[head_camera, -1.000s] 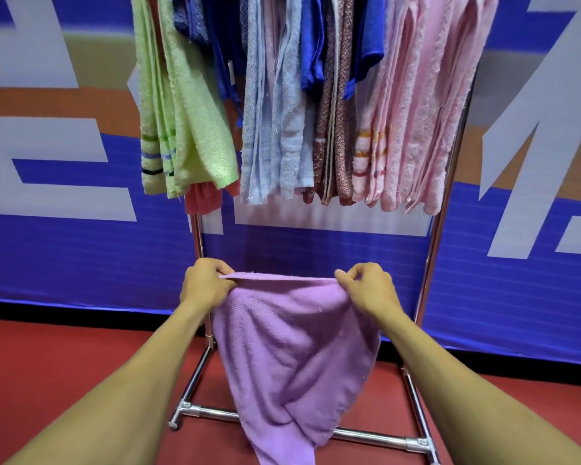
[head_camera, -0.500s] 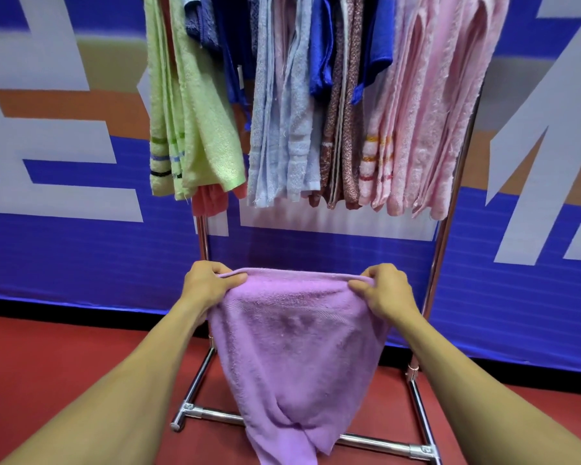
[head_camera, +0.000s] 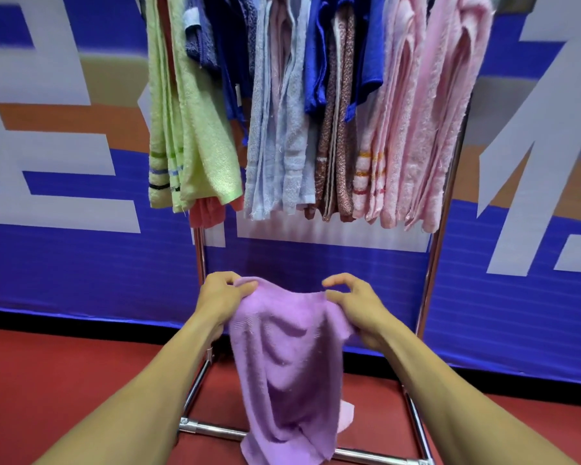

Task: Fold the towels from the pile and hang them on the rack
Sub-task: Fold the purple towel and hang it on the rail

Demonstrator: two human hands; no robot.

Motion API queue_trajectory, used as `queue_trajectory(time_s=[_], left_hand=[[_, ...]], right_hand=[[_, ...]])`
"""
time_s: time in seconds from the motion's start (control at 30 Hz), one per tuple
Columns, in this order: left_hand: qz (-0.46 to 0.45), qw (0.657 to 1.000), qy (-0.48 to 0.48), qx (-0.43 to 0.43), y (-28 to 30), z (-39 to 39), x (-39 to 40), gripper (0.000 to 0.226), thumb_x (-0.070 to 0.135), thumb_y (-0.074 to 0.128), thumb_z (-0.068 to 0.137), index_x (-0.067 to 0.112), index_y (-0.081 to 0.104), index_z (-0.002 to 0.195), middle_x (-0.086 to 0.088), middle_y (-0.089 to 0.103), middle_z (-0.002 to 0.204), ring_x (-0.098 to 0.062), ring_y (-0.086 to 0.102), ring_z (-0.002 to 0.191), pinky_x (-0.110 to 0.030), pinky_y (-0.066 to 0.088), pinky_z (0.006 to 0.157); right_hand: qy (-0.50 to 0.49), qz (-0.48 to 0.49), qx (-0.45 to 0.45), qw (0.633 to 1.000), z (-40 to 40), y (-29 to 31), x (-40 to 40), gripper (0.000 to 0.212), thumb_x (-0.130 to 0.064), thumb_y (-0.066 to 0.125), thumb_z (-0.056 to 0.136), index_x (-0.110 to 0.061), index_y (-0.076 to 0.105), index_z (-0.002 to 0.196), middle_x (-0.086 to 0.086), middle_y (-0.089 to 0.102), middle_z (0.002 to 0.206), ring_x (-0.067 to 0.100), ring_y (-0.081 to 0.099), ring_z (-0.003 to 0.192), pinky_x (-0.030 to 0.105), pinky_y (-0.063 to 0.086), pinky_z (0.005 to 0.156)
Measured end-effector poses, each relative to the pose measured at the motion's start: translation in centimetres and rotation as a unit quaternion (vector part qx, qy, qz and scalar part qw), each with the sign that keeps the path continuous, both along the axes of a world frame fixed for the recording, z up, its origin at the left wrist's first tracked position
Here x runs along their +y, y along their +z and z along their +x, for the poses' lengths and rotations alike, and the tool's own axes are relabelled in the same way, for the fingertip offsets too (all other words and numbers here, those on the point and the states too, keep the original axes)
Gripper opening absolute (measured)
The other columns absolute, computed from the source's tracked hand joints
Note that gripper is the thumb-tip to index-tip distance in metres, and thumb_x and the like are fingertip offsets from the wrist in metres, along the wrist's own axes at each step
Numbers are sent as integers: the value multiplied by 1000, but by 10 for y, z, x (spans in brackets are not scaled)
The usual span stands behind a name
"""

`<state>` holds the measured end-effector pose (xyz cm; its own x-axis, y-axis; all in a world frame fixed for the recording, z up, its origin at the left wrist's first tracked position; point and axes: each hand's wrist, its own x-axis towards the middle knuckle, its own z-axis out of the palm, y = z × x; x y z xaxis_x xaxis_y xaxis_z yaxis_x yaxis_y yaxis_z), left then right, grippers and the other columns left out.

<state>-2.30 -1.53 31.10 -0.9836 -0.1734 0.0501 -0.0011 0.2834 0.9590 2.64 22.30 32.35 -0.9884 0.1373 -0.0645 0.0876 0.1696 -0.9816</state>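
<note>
A purple towel (head_camera: 289, 374) hangs in front of me, held by its top edge. My left hand (head_camera: 220, 298) grips the upper left corner. My right hand (head_camera: 358, 305) holds the upper right part, thumb and fingers partly spread above the cloth. The towel sags in folds, and its lower end reaches down past the rack's bottom bar. Behind it stands a chrome rack (head_camera: 438, 236) whose top is out of view. Several towels hang on it: green (head_camera: 195, 129), dark blue (head_camera: 222, 38), light blue (head_camera: 279, 146), brown patterned (head_camera: 337, 156) and pink (head_camera: 423, 129).
A blue, white and orange banner wall (head_camera: 64, 270) stands right behind the rack. The floor (head_camera: 47, 380) is red. The rack's bottom bar (head_camera: 212, 429) and side feet run along the floor near my arms. The pile is out of view.
My hands have come closer together, so the towel's top edge is narrower and the cloth sags in deeper folds. My right hand's fingers have loosened and shifted along the edge.
</note>
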Motion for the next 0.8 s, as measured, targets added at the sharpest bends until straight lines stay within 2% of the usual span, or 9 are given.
queue_trajectory(time_s=[0.1,0.17,0.2,0.27,0.33,0.4,0.5,0.63,0.8], left_hand=[[8,998,-55,21,5,8,18,27,13,79,81,15,63,59,5,59,54,-13,51,57,-24,40,55],[21,995,-94,34,9,14,26,20,8,75,84,13,71,66,2,66,59,-11,56,59,-23,45,55],[29,992,-118,39,11,17,29,18,5,72,87,13,76,71,-1,71,65,-10,60,63,-24,49,58],[42,985,-164,42,13,21,34,23,5,62,93,15,81,87,-7,78,84,-12,68,79,-31,55,75],[45,979,-195,31,12,23,37,26,10,55,100,15,80,100,-9,78,96,-17,72,95,-41,57,89],[44,975,-215,17,11,25,40,27,11,51,103,12,78,106,-11,78,99,-18,72,95,-47,56,92],[37,971,-236,12,7,26,44,26,14,52,103,7,77,103,-21,75,102,-21,68,89,-55,51,96],[53,964,-262,19,10,32,49,30,16,48,105,12,78,106,-20,75,104,-20,70,94,-48,53,98],[53,946,-319,26,16,40,55,33,22,44,107,20,75,116,-1,75,116,-20,68,114,-42,51,105]], right_hand=[[87,-87,-3,992,6,12,-12,24,5,49,97,-8,69,93,6,57,65,10,49,48,20,43,47],[128,-105,-18,986,8,15,-17,37,12,43,91,-6,74,96,10,65,78,13,58,61,28,55,62],[142,-101,-17,985,10,15,-18,45,17,39,86,-6,75,100,11,68,83,15,62,67,30,57,68],[153,-78,12,985,11,14,-20,56,25,35,77,-5,74,104,8,73,83,13,65,68,26,55,66],[132,-19,54,990,13,13,-21,54,27,39,74,-5,74,101,-3,69,65,5,60,57,17,49,58],[89,81,93,988,12,11,-21,38,17,53,75,-10,75,90,-12,56,48,-1,48,46,12,41,51],[42,203,141,968,9,5,-22,10,-8,71,75,-16,69,69,-10,52,49,2,43,48,17,39,50],[8,202,173,964,6,-2,-23,17,-20,73,78,-18,62,65,-9,51,54,4,43,52,17,38,51],[-11,231,148,962,1,-4,-21,25,-30,67,86,-10,61,72,-7,51,58,11,45,57,26,38,54]])
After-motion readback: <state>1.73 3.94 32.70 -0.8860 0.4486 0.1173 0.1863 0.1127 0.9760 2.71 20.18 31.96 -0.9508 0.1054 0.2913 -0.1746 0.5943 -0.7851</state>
